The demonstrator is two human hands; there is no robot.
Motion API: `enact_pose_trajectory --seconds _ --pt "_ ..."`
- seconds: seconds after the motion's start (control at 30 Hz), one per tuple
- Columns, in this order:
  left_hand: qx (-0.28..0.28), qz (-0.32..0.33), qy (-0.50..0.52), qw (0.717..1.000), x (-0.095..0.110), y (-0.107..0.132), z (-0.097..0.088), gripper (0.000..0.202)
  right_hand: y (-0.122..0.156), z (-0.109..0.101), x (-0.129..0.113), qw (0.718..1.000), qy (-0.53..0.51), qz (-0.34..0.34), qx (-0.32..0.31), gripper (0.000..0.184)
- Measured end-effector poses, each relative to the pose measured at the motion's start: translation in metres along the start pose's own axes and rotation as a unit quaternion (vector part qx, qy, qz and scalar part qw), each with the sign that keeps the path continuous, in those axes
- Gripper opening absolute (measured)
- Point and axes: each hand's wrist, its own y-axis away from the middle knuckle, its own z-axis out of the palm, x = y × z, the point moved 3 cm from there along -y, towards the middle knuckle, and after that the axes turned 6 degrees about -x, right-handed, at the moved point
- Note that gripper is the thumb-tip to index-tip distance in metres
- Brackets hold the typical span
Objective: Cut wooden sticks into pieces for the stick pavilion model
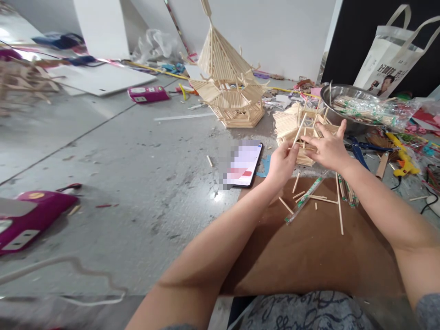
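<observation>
My left hand (283, 161) is closed around a thin wooden chopstick (300, 127), which tilts up and to the right. Fingers spread, my right hand (332, 147) reaches over a small half-built model house (285, 123) made of wooden sticks; I cannot tell whether its fingertips touch the sticks. Both hands are at the model's front side. Below them, loose sticks (340, 206) and a wrapped pair of chopsticks (304, 200) lie on a brown board (319, 256). A taller stick pagoda (237, 107) with a pointed roof stands behind, to the left.
A phone (244, 165) lies left of my hands. At the right are a metal bowl (347, 121) of wrapped chopsticks, blue-handled pliers (358, 151), a yellow glue gun (405, 158) and a white bag (387, 59). Purple power strips (37, 217) rest on the left.
</observation>
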Motion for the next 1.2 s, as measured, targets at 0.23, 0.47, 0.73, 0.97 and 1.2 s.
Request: enact_pose_trajectory --seconds 0.23,0.47,0.73,0.97,1.2 --pt "0.108 0.1 -0.134 0.98 0.018 -0.016 -0.041 0.021 -0.001 0.005 0.006 0.998 -0.068 -0.001 0.006 0.029" --pt "0.035 -0.029 -0.047 0.998 0.009 -0.028 -0.057 0.015 -0.001 0.008 0.016 0.995 -0.093 -0.034 0.002 0.028" --pt "-0.016 -0.095 0.072 0.993 0.004 -0.029 -0.053 0.021 0.019 -0.016 0.014 0.976 -0.087 -0.054 0.192 0.019" --pt "0.015 -0.043 0.045 0.998 0.005 -0.029 -0.055 0.024 0.073 -0.003 -0.035 0.974 -0.042 -0.222 0.011 0.02" --pt "0.019 -0.049 0.041 0.998 0.005 -0.027 -0.053 0.018 0.077 0.013 -0.021 0.982 -0.164 -0.052 -0.076 0.029"
